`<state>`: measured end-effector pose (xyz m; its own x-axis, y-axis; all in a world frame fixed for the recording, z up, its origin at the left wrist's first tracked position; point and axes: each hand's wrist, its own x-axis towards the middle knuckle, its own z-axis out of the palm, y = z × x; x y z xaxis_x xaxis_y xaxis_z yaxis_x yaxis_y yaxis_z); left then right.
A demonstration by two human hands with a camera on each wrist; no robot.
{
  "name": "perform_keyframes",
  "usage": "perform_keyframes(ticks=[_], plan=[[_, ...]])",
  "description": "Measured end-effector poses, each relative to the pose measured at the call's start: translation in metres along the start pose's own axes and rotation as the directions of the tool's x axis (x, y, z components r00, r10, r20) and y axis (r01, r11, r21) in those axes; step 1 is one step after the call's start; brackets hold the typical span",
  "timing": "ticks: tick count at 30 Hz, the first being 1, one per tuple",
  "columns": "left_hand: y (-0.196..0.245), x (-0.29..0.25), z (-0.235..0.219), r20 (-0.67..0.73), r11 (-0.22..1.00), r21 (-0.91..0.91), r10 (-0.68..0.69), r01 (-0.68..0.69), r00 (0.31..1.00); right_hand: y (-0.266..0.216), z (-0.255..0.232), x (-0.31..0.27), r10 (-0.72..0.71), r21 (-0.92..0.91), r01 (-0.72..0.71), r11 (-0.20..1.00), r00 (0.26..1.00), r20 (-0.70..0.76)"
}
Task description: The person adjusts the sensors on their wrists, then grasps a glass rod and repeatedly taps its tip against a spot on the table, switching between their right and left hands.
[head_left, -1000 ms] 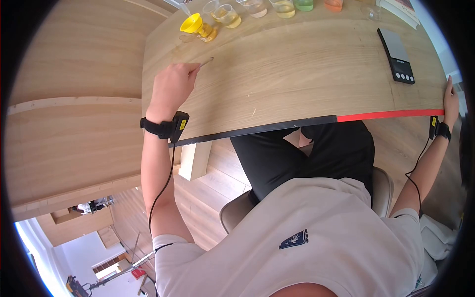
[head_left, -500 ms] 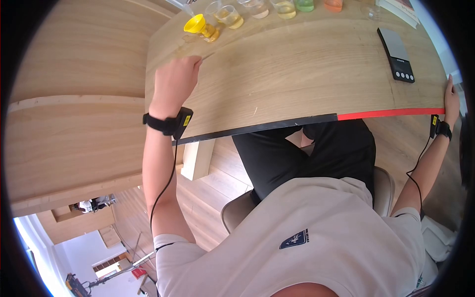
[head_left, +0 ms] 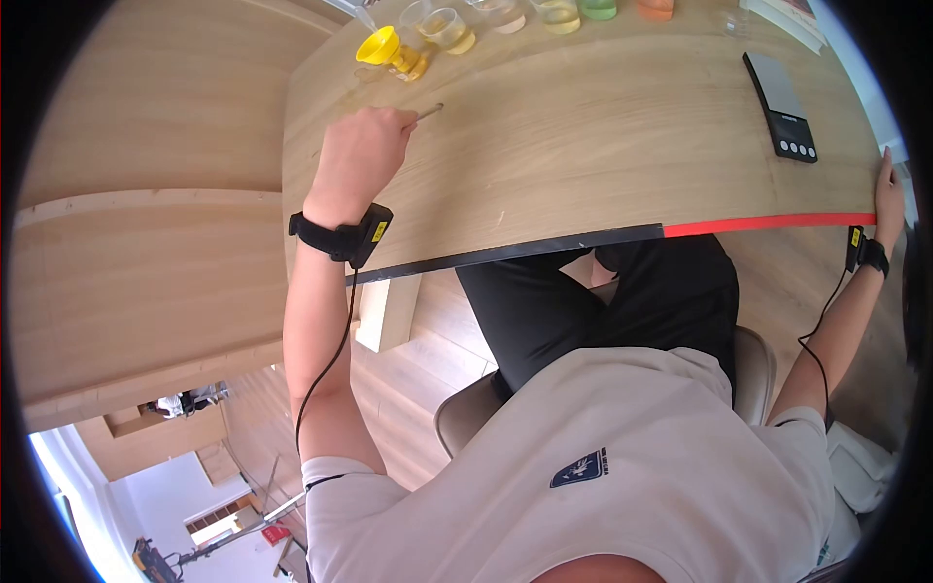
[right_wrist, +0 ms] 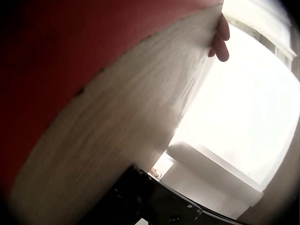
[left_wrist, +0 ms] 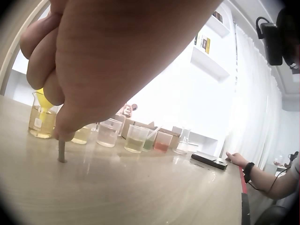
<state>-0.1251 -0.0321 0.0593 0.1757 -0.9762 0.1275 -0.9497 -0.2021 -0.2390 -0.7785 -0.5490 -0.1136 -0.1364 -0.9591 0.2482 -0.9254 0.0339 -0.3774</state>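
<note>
My left hand (head_left: 364, 155) is over the left part of the table, its fingers curled, pinching a thin greyish stick (head_left: 430, 112). In the left wrist view the lower end of the stick (left_wrist: 62, 152) points down at the tabletop; its upper part is hidden by the hand. Beyond this hand, a yellow funnel (head_left: 379, 46) sits in a glass beaker (left_wrist: 40, 124) of amber liquid. At the table's right edge rests my right hand (head_left: 886, 199); its fingers (right_wrist: 222, 47) show past the edge in the right wrist view, holding no object.
A row of clear cups with pale yellow (head_left: 557, 17), green (head_left: 599, 9) and orange (head_left: 655, 9) liquids stands along the far side. A black digital scale (head_left: 782, 112) lies at the right. Red and black tape (head_left: 768, 224) lines the near edge; a wooden panel (head_left: 146, 262) rises at left.
My left hand has shifted a little to the right and away from me. The stick, hidden half a second ago, shows again beyond the fingers. My right hand has stayed put.
</note>
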Motion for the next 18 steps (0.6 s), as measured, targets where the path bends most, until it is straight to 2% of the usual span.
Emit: perform_keyframes(ticks=[2, 6, 8, 18], plan=[[0.000, -0.002, -0.005, 0.104, 0.997, 0.072, 0.006, -0.013, 0.995, -0.001, -0.001, -0.001, -0.006, 0.019, 0.006, 1.000, 1.000, 0.013], [-0.004, -0.009, -0.013, 0.129, 0.997, 0.060, 0.050, -0.058, 0.990, -0.006, -0.010, -0.011, -0.009, 0.022, 0.009, 1.000, 1.000, -0.002], [-0.004, -0.011, -0.016, 0.197, 0.997, 0.071, -0.004, -0.010, 0.980, -0.004, -0.006, -0.009, -0.011, 0.026, 0.011, 1.000, 1.000, -0.002], [-0.010, -0.014, -0.019, 0.218, 1.000, 0.025, -0.009, 0.004, 0.976, -0.009, -0.009, -0.010, 0.002, 0.005, -0.002, 1.000, 1.000, -0.003]])
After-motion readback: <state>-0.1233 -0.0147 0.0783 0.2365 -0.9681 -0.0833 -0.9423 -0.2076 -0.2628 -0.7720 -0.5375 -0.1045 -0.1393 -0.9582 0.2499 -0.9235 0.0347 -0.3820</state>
